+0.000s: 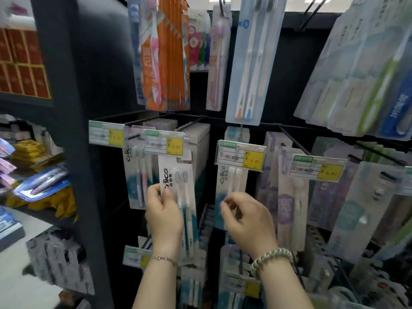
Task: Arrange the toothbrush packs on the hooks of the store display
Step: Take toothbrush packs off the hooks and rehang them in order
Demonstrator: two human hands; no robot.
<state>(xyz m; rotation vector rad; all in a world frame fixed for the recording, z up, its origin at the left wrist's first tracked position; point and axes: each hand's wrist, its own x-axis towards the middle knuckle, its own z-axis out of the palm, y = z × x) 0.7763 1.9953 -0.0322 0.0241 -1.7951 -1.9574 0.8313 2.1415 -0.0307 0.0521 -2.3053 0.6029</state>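
Hanging step. My left hand (163, 210) pinches a toothbrush pack (178, 186) by its left edge. The pack is upright, its top just under the price tag (163, 142) on a hook (189, 125). Next I probably lift it and thread its hole over the hook tip. My right hand (247, 219) is to the right, fingers curled in front of a hanging pack (231, 179); can't tell if it grips.

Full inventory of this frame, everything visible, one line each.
held toothbrush pack: one, white and teal, middle row, left of centre
orange packs: several, orange, top row left
pale blue pack: one, two brushes inside, top row centre
price tags: four, white and yellow, middle-row hook ends
red boxes: several, red, far-left shelf
left hand: one, pinches the held toothbrush pack
right hand: one, fingers curled, grip unclear
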